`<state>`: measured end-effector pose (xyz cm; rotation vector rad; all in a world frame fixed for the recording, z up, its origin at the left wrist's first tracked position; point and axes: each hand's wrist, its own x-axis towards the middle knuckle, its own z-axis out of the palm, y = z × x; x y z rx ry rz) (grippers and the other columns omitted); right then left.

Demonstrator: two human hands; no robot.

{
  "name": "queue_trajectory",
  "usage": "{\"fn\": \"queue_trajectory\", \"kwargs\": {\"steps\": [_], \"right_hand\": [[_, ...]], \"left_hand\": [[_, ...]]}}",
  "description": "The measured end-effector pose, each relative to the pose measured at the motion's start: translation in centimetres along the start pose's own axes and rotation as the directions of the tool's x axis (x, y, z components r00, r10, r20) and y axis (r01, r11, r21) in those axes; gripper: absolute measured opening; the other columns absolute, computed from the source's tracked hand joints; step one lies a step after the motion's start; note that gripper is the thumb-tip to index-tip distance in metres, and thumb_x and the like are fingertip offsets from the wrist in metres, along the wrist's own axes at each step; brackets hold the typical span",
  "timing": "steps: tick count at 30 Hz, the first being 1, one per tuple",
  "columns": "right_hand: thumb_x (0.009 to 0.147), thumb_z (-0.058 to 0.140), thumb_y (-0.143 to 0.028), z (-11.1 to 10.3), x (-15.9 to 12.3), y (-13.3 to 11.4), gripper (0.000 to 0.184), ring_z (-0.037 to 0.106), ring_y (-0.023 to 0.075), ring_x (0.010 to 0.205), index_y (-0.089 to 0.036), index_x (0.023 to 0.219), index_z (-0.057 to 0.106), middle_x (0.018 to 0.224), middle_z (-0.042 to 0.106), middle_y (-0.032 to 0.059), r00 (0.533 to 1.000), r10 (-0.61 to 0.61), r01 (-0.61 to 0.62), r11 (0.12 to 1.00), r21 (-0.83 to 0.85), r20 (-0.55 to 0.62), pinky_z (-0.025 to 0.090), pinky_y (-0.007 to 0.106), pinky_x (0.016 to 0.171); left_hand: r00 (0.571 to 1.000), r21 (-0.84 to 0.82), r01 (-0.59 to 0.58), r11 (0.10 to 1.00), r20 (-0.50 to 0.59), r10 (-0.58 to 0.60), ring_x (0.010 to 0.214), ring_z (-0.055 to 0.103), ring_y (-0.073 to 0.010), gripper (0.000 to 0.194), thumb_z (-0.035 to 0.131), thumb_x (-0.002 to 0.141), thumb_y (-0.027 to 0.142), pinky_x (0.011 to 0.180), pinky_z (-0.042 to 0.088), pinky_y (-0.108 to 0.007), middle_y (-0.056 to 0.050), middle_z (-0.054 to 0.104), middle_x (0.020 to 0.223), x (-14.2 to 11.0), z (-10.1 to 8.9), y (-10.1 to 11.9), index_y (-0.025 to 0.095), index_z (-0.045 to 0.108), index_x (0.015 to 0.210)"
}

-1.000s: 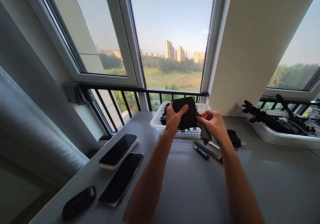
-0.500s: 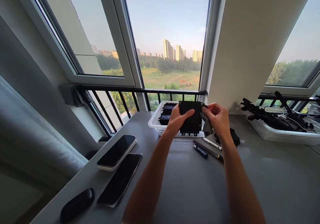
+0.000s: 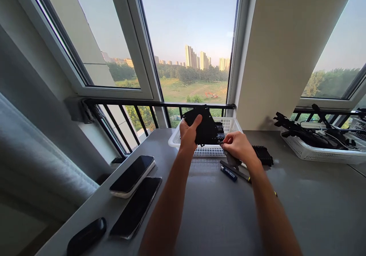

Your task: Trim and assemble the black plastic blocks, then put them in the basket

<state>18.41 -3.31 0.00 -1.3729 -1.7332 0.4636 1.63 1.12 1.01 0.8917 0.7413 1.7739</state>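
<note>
A flat black plastic panel with small tabs on its edges is tilted in front of the white basket. My left hand grips its left side, thumb lying across the face. In my right hand is a grey cloth, pinched at the panel's lower right corner and hanging below the fingers. More black ridged parts show in the basket behind the panel. Below the cloth lie a dark blue marker and a dark grey tool, partly covered by my right forearm.
Another black ridged part lies right of my right hand. Two phones and a black mouse are on the left of the grey table. At the right stands a white basket of black parts and cables.
The panel has tilted clockwise and shifted left with my left hand. My right hand, with the cloth, has moved down and left from the panel's upper right corner to its lower right corner.
</note>
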Motion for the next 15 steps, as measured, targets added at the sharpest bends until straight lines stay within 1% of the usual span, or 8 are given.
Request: {"fn": "queue_trajectory", "kwargs": {"steps": [1, 3, 6, 9, 10, 12, 13, 15], "right_hand": [[0.066, 0.065, -0.020, 0.0, 0.1, 0.1, 0.006, 0.059, 0.0162, 0.057, -0.020, 0.061, 0.069, 0.059, 0.066, 0.0022, 0.999, -0.002, 0.001, 1.000, -0.023, -0.039, 0.039, 0.027, 0.053], [0.072, 0.065, -0.026, -0.3, 0.4, 0.1, 0.009, 0.061, 0.0176, 0.060, -0.020, 0.070, 0.072, 0.065, 0.069, 0.0037, 0.984, -0.007, 0.004, 1.000, -0.015, -0.180, 0.041, 0.029, 0.056], [0.081, 0.062, -0.041, -1.0, 0.5, -0.4, 0.025, 0.062, 0.0186, 0.064, -0.019, 0.088, 0.074, 0.073, 0.071, 0.0053, 0.919, -0.038, 0.069, 0.995, 0.066, -0.392, 0.045, 0.031, 0.061], [0.086, 0.059, -0.045, -1.4, 0.3, -1.0, 0.032, 0.064, 0.0197, 0.074, -0.020, 0.099, 0.074, 0.088, 0.072, 0.0073, 0.848, -0.099, 0.171, 0.981, 0.091, -0.521, 0.049, 0.032, 0.068], [0.087, 0.059, -0.043, -1.4, 0.2, -1.2, 0.031, 0.064, 0.0202, 0.078, -0.020, 0.102, 0.074, 0.093, 0.072, 0.0078, 0.830, -0.132, 0.200, 0.977, 0.068, -0.542, 0.050, 0.033, 0.071], [0.089, 0.057, -0.039, -1.2, 0.1, -1.5, 0.030, 0.064, 0.0206, 0.086, -0.020, 0.106, 0.073, 0.100, 0.070, 0.0087, 0.817, -0.200, 0.241, 0.971, 0.004, -0.540, 0.050, 0.034, 0.078], [0.090, 0.056, -0.037, -1.1, 0.1, -1.6, 0.030, 0.064, 0.0207, 0.089, -0.019, 0.108, 0.073, 0.102, 0.069, 0.0093, 0.821, -0.233, 0.255, 0.966, -0.029, -0.521, 0.050, 0.034, 0.080], [0.092, 0.054, -0.031, -0.7, 0.2, -1.8, 0.030, 0.063, 0.0205, 0.093, -0.017, 0.109, 0.073, 0.103, 0.068, 0.0106, 0.849, -0.294, 0.277, 0.955, -0.105, -0.440, 0.048, 0.034, 0.085]], "left_hand": [[1.000, 0.012, -0.014, 1.000, -0.001, 0.014, 0.081, 0.072, -0.0236, 0.048, 0.086, 0.057, 0.039, 0.077, 0.061, -0.040, -0.005, 0.073, 0.084, 0.0, -0.2, 0.3, 0.017, 0.064, 0.094], [0.999, 0.050, -0.015, 0.999, 0.029, 0.014, 0.079, 0.072, -0.0232, 0.049, 0.087, 0.056, 0.037, 0.076, 0.061, -0.040, -0.005, 0.073, 0.086, -0.1, -0.4, 0.7, 0.017, 0.064, 0.094], [0.988, 0.108, 0.048, 0.993, 0.139, -0.063, 0.079, 0.071, -0.0229, 0.047, 0.085, 0.060, 0.041, 0.074, 0.061, -0.038, -0.006, 0.073, 0.087, -0.3, -0.5, 0.5, 0.017, 0.064, 0.096], [0.966, 0.176, 0.030, 0.984, 0.249, -0.074, 0.082, 0.070, -0.0216, 0.046, 0.079, 0.067, 0.050, 0.076, 0.059, -0.034, -0.005, 0.072, 0.087, -0.3, -0.4, -0.1, 0.016, 0.064, 0.095], [0.958, 0.206, 0.006, 0.978, 0.280, -0.064, 0.082, 0.069, -0.0209, 0.045, 0.077, 0.068, 0.052, 0.075, 0.058, -0.033, -0.005, 0.072, 0.086, -0.3, -0.3, -0.4, 0.016, 0.064, 0.093], [0.944, 0.257, -0.039, 0.966, 0.325, -0.049, 0.080, 0.067, -0.0188, 0.043, 0.075, 0.070, 0.054, 0.075, 0.057, -0.030, -0.004, 0.071, 0.085, -0.4, -0.1, -0.7, 0.017, 0.065, 0.090], [0.939, 0.278, -0.059, 0.959, 0.342, -0.041, 0.080, 0.066, -0.0176, 0.042, 0.074, 0.071, 0.054, 0.075, 0.056, -0.028, -0.003, 0.071, 0.085, -0.5, -0.1, -0.7, 0.017, 0.065, 0.088], [0.933, 0.314, -0.097, 0.944, 0.360, -0.024, 0.077, 0.064, -0.0149, 0.038, 0.074, 0.072, 0.052, 0.075, 0.055, -0.026, -0.002, 0.070, 0.084, -0.8, 0.1, -0.8, 0.017, 0.065, 0.085]]}}
